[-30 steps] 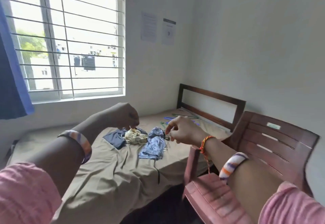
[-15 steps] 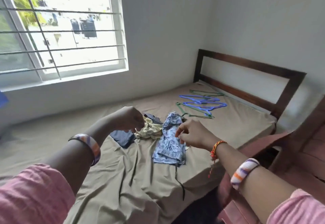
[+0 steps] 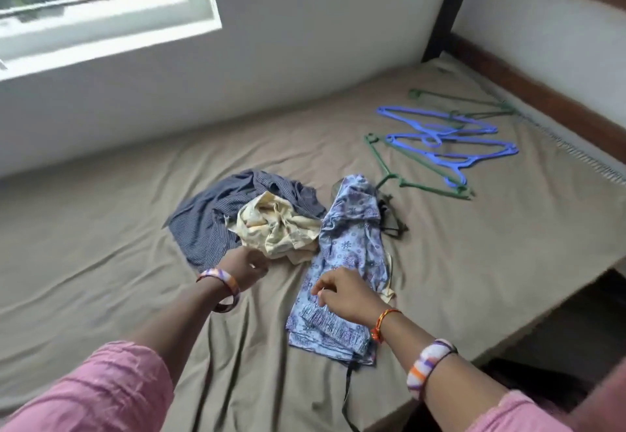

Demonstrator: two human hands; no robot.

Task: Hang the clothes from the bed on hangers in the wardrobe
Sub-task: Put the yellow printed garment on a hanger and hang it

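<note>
Left hand at the cream garment, grip unclear; right hand loosely curled over the blue floral garment, holding nothing visible; hangers well apart on bed.

No lettering, label, brand, number or sign is showing legibly anywhere in this frame: the printed marks on the blue floral garment under the right hand are reading only as pattern, and the cream garment beside the left hand is carrying nothing readable
</note>
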